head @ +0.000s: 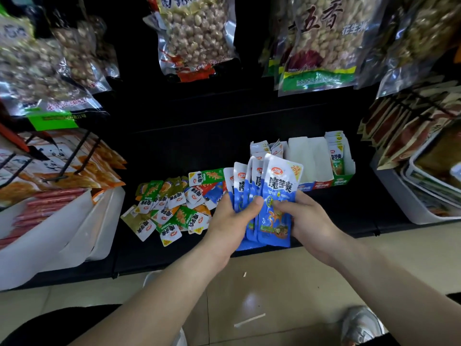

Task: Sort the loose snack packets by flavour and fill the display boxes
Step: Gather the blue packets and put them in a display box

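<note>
Left hand [233, 217] grips a fanned stack of blue snack packets [280, 182], thumb curled across the fronts, fingers behind. Right hand [308, 222] pinches the front packet from its right side, thumb on the glossy face. Perhaps five packets in the fan; overlap hides the count. Stack held upright over the near edge of the black shelf [199, 151]. Packets flat, oblong, shiny film, with white tops.

Loose pile [169, 211] lies on the shelf left of the hands: green, orange, blue and olive packets, jumbled and overlapping.

Display boxes [321, 183] stand far right of the hands: white card dividers, blue packets upright in the left slot, green in the right.

Crinkled clear bags of peanuts [197, 33] hang above.
</note>
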`<state>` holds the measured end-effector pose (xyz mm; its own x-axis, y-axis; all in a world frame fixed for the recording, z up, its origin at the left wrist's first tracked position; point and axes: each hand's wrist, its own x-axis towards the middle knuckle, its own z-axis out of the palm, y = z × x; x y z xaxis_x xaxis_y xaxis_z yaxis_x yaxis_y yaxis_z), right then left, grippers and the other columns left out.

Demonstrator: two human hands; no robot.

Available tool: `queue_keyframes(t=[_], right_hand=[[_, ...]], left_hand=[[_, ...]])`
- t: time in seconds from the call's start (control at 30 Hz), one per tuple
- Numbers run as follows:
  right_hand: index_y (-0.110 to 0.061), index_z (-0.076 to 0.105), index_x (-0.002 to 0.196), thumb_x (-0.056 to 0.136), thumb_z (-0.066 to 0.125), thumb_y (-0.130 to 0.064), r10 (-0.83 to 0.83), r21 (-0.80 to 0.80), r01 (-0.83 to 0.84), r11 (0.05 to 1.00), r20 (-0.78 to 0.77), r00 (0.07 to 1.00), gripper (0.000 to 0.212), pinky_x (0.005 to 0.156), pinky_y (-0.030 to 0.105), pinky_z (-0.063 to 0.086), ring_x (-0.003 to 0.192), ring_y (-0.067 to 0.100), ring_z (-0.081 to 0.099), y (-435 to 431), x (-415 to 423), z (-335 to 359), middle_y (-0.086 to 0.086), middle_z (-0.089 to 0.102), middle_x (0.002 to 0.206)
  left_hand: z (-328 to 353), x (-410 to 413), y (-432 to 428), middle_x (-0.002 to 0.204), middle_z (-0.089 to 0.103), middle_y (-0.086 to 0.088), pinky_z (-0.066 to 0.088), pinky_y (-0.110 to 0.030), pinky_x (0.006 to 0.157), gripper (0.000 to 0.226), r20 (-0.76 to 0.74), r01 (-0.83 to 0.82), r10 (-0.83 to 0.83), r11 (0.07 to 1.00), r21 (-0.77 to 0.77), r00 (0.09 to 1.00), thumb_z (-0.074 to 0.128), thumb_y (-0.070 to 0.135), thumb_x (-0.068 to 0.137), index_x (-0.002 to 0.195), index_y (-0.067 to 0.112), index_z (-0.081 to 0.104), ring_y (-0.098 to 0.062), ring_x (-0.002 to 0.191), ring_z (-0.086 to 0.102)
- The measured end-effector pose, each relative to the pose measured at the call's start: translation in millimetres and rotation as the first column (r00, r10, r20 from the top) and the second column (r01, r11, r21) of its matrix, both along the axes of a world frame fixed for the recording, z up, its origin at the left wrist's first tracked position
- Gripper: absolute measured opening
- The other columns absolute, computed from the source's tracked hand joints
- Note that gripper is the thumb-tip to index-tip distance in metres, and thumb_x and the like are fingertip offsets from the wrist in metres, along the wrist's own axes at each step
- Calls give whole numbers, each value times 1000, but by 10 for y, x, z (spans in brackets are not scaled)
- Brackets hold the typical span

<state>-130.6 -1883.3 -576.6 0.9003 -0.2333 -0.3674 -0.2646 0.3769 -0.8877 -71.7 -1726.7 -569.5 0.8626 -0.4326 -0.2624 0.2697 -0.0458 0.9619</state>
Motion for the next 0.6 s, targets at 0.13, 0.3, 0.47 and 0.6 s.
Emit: queue_keyframes(t=[0.13,0.3,0.47,0.6], right_hand=[[-5,65,110,96,56,-7,-135,-12,134,991,-83,987,17,91,61,55,93,36,74,-97,-27,27,18,76,98],[-7,61,94,93,54,-14,-51,-160,25,987,-160,986,10,74,41,55,76,27,67,-238,-195,107,14,67,83],[-9,73,94,97,47,-5,105,-169,-141,975,-207,973,26,50,22,52,60,15,69,-335,-291,102,6,73,77],[-8,71,107,99,46,-11,126,-235,-196,952,-282,951,27,69,32,62,77,22,75,-387,-264,62,10,77,93]], left_hand=[[43,-34,-190,118,74,2,55,-46,98,31,-29,74,-74,997,-7,997,63,31,98,129,23,60,-18,109,71],[19,-235,-401,107,76,10,58,-22,79,36,28,224,-225,974,43,974,73,28,89,123,24,61,-8,99,72],[-59,-367,-487,103,77,10,55,-16,70,34,-8,301,-302,947,114,953,66,9,96,122,30,58,-10,93,74],[-96,-305,-549,106,77,7,57,-20,72,40,-52,346,-342,927,148,938,67,11,95,126,32,54,-14,96,75]])
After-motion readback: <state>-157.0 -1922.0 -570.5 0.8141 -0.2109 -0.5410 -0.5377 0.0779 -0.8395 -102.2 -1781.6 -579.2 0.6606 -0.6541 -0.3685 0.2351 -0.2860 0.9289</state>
